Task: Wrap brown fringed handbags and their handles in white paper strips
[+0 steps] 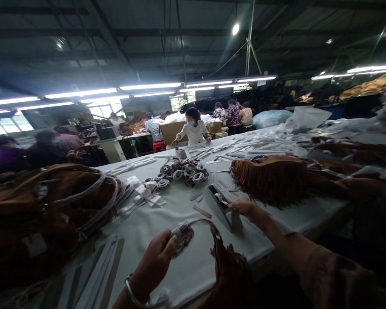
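My left hand (157,253) is closed around a coiled strap (182,237) wrapped in whitish covering. From the coil, the strap runs right to a brown fringed bag (227,262) at the table's front edge. My right hand (244,207) reaches to a grey tape dispenser (223,210), its fingers pinched at the end of a pale strip of tape (223,201). The fingertips are partly hidden in the dim light. Beyond the dispenser lies a pile of similar wrapped coils (180,171).
Brown bags (51,201) are heaped on the left, and a fringed brown bag (270,176) lies to the right. Flat strips (96,274) lie at the near left. White wrapped lengths (260,143) cover the far table (138,236). A co-worker (193,128) sits across.
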Motion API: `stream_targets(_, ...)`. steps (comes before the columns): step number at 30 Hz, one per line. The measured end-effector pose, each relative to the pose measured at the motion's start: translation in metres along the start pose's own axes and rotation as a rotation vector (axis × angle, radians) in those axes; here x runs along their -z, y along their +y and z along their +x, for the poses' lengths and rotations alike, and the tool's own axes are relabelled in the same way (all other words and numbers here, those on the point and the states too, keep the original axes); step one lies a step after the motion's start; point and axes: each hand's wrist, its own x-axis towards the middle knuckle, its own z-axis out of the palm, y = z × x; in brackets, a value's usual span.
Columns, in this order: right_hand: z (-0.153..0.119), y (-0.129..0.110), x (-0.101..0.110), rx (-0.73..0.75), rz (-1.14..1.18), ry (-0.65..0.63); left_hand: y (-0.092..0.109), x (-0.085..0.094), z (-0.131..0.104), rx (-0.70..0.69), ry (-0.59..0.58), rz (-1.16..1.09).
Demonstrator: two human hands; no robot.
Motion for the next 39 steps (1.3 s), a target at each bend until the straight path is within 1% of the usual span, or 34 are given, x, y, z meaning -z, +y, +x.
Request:
stream_targets(3,-0.008,0.001,0.013,-0.004,0.022,0.019,0.001,-0.001,0.001,0.006,0.02,0.008)
stream_targets(5,-0.018,0.005,0.021,0.0,0.014,0.051,0.0,-0.003,0.003,0.01,0.019,0.002)
stream_targets(6,-0.025,0.009,0.022,-0.029,0.012,0.05,0.0,-0.003,0.003,0.012,0.018,-0.002)
stream_targets(8,-0.039,0.022,0.018,-0.141,0.013,0.018,-0.001,-0.004,0.004,0.014,0.009,-0.007)
stream_targets(10,-0.051,0.037,0.01,-0.251,0.007,-0.015,-0.002,-0.004,0.004,0.005,-0.003,-0.005)
stream_targets(12,-0.059,0.049,0.002,-0.299,-0.032,-0.016,-0.002,-0.003,0.003,-0.01,0.002,0.006)
stream_targets(13,-0.063,0.05,0.0,-0.295,-0.052,-0.012,-0.002,-0.003,0.002,-0.018,0.011,0.015)
stream_targets(14,-0.066,0.047,-0.002,-0.269,-0.059,-0.011,-0.003,-0.003,0.001,-0.03,0.022,0.028)
stream_targets(16,-0.076,0.028,-0.006,-0.148,-0.024,-0.03,-0.005,-0.004,0.0,-0.058,0.035,0.074)
stream_targets(18,-0.093,-0.005,-0.014,0.017,0.074,-0.096,-0.006,-0.007,-0.001,-0.086,0.046,0.145)
stream_targets(19,-0.102,-0.025,-0.022,0.064,0.122,-0.153,-0.007,-0.009,-0.001,-0.099,0.055,0.185)
stream_targets(20,-0.113,-0.044,-0.031,0.096,0.168,-0.222,-0.008,-0.011,-0.002,-0.113,0.071,0.226)
stream_targets(22,-0.132,-0.077,-0.056,0.112,0.259,-0.352,-0.008,-0.016,-0.003,-0.146,0.117,0.307)
stream_targets(24,-0.145,-0.097,-0.084,0.102,0.31,-0.426,-0.007,-0.019,-0.006,-0.184,0.16,0.382)
stream_targets(25,-0.149,-0.101,-0.097,0.088,0.322,-0.438,-0.007,-0.02,-0.007,-0.207,0.18,0.416)
stream_targets(27,-0.151,-0.102,-0.117,0.05,0.339,-0.418,-0.007,-0.021,-0.01,-0.263,0.206,0.475)
stream_targets(29,-0.149,-0.098,-0.13,0.002,0.357,-0.379,-0.008,-0.023,-0.013,-0.324,0.238,0.526)
stream_targets(33,-0.146,-0.089,-0.137,-0.088,0.404,-0.325,-0.015,-0.026,-0.013,-0.39,0.309,0.598)
stream_targets(36,-0.147,-0.087,-0.138,-0.146,0.438,-0.32,-0.018,-0.028,-0.014,-0.399,0.34,0.628)
stream_targets(39,-0.149,-0.088,-0.141,-0.192,0.485,-0.334,-0.016,-0.029,-0.015,-0.394,0.355,0.654)
